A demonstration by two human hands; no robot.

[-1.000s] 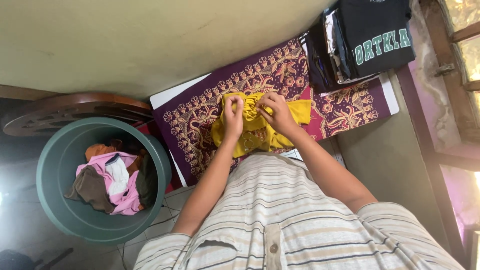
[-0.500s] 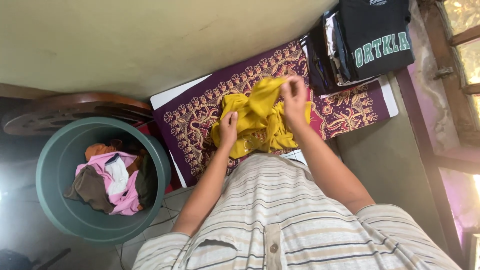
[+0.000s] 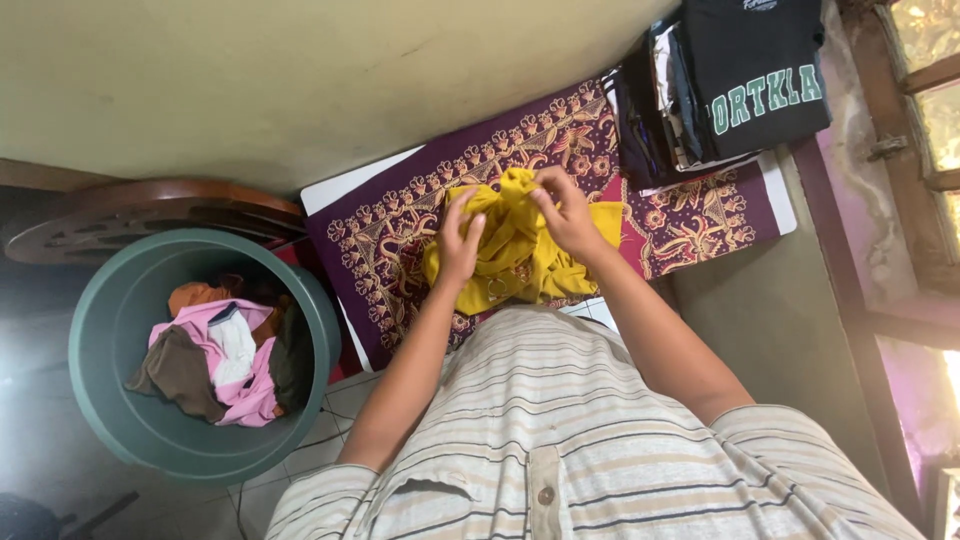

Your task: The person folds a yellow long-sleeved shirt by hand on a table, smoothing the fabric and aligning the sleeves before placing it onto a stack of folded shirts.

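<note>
1. Half a second ago the right hand (image 3: 568,212) held one part of the yellow garment (image 3: 515,255) lifted high while the left hand (image 3: 458,240) sat low on the cloth; now both hands have come level, close together over the bunched top of the fabric.
2. As a judgement, the lifting has given way to gathering: the garment is being drawn together and readied for a fold rather than shaken out.
3. The left hand is closed narrowly, its fingers pinching the left side of the bunched yellow cloth.
4. The right hand is likewise closed on the cloth, thumb and fingers nipping the raised peak of the fabric.
5. The garment hangs from both grips, and its lower part rests crumpled on the purple patterned cloth (image 3: 400,240), near that cloth's front edge and just before the person's striped shirt (image 3: 560,430).
6. A stack of folded dark clothes (image 3: 730,85) sits at the far right corner of the patterned cloth, well apart from the hands.
7. A green tub (image 3: 110,330) holding pink and brown laundry stands on the floor beyond the cloth's left edge.
</note>
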